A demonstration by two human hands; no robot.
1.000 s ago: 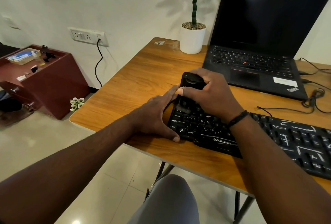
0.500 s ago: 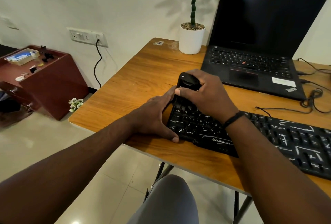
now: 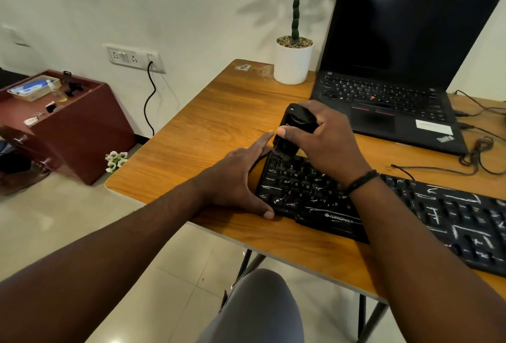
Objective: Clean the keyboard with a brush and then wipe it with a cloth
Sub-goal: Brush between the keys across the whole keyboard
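Observation:
A black Zebronics keyboard [image 3: 449, 222] with white dust streaks lies along the near edge of the wooden table [image 3: 208, 129]. My right hand [image 3: 325, 145] grips a black brush [image 3: 294, 126], and its bristles touch the keyboard's far left corner. My left hand [image 3: 241, 178] rests flat against the keyboard's left end, with the thumb at the near corner and the fingers along the far corner. No cloth is in view.
An open black laptop [image 3: 397, 74] stands behind the keyboard, with cables [image 3: 476, 151] trailing to its right. A white potted plant [image 3: 294, 60] sits at the table's far edge. A red-brown cabinet [image 3: 68, 123] stands on the floor at left.
My right hand has carried the brush slightly away from me, from the upper key rows to the keyboard's far left corner. My left hand has stayed at the keyboard's left end.

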